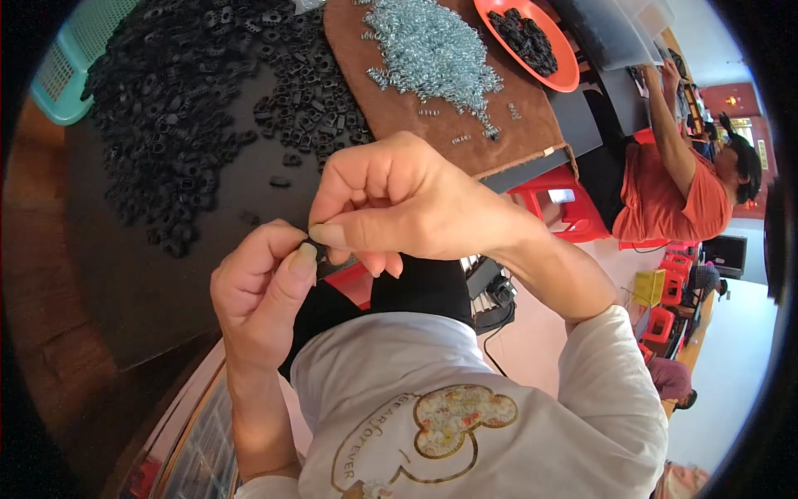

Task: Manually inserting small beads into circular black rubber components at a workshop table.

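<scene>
My left hand (258, 287) pinches a small black plastic part (316, 246) between thumb and forefinger, above the table's near edge. From the right, my right hand (407, 204) meets it, thumb and forefinger pressed together at the same part. Most of the part is hidden by the fingertips, and whether a spring sits in it I cannot make out. Beyond my hands lies a big heap of black plastic parts (179, 108). A pile of small silver coil springs (432, 58) rests on a brown cloth (515, 137), with several loose springs at its near side.
An orange plate (566, 80) of black pieces stands at the cloth's far right. A green basket (62, 87) is at the far left. Red stools (573, 208) stand to the right, where a person in an orange shirt (673, 195) works. Other people sit farther off.
</scene>
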Demonstrator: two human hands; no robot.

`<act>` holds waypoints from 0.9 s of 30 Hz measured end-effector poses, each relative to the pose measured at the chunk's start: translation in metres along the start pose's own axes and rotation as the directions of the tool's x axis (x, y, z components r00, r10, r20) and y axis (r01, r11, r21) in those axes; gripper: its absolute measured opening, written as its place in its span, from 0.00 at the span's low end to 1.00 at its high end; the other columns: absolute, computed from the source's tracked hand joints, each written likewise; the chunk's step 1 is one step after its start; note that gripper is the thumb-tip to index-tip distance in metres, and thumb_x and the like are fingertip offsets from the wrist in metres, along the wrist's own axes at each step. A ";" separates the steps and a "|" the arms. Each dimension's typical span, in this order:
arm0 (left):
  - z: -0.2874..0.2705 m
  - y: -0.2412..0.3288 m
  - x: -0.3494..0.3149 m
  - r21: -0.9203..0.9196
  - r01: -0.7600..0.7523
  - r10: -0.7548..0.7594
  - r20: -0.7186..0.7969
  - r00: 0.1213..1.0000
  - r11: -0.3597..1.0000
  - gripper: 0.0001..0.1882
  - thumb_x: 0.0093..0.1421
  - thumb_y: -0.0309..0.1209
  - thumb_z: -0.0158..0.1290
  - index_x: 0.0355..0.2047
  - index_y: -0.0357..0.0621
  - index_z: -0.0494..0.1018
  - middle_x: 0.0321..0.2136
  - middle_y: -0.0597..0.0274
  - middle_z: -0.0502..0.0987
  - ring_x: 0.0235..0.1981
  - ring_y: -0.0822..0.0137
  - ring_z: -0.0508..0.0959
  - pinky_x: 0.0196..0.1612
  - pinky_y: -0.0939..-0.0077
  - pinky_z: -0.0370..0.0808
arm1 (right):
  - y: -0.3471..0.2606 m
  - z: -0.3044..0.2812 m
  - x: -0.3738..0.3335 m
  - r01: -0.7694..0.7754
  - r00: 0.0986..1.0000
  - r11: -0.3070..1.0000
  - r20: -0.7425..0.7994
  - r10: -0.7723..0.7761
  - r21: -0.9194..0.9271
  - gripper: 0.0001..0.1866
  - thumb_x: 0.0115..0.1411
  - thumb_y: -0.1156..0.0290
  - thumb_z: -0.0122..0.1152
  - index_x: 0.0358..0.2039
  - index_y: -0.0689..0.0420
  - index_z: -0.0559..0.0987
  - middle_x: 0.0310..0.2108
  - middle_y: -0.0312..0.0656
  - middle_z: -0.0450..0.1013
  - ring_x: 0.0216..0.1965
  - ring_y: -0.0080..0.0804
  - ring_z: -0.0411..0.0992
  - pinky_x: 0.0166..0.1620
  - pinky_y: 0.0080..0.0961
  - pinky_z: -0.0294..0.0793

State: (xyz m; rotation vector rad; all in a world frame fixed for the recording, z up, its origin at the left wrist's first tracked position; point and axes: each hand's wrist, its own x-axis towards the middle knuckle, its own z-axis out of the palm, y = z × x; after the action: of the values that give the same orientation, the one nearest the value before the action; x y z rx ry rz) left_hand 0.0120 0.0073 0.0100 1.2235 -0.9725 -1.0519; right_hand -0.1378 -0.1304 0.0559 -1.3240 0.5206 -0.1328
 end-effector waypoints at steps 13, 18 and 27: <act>0.009 -0.003 -0.002 0.019 0.014 -0.010 -0.199 0.980 1.000 0.10 0.66 0.32 0.52 0.39 0.37 0.76 0.25 0.71 0.73 0.23 0.83 0.66 0.26 0.90 0.60 | 0.019 0.012 0.004 0.272 0.922 0.862 -0.140 -0.360 -0.428 0.04 0.61 0.77 0.61 0.34 0.64 0.76 0.25 0.35 0.74 0.27 0.18 0.71 0.29 0.19 0.70; 0.008 0.000 0.000 -0.058 0.033 -0.046 -0.237 0.970 0.998 0.11 0.66 0.32 0.52 0.35 0.34 0.76 0.23 0.71 0.73 0.22 0.84 0.64 0.25 0.89 0.60 | 0.024 0.008 0.015 0.443 0.836 0.749 -0.076 -0.544 -0.492 0.07 0.61 0.75 0.62 0.37 0.64 0.76 0.24 0.38 0.73 0.26 0.25 0.72 0.29 0.23 0.70; 0.004 0.009 0.007 -0.195 0.118 -0.150 -0.159 0.976 0.974 0.09 0.64 0.30 0.54 0.31 0.34 0.76 0.21 0.69 0.74 0.21 0.83 0.67 0.24 0.87 0.62 | 0.027 0.010 0.007 0.460 0.723 0.326 0.135 -0.677 -0.826 0.28 0.51 0.63 0.71 0.46 0.67 0.71 0.30 0.47 0.69 0.25 0.43 0.72 0.25 0.33 0.73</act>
State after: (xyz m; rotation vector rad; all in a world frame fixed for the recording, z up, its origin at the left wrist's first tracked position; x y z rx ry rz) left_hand 0.0108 0.0000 0.0193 1.2170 -0.6499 -1.0960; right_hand -0.1328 -0.1171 0.0299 -2.4524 0.2558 -0.7438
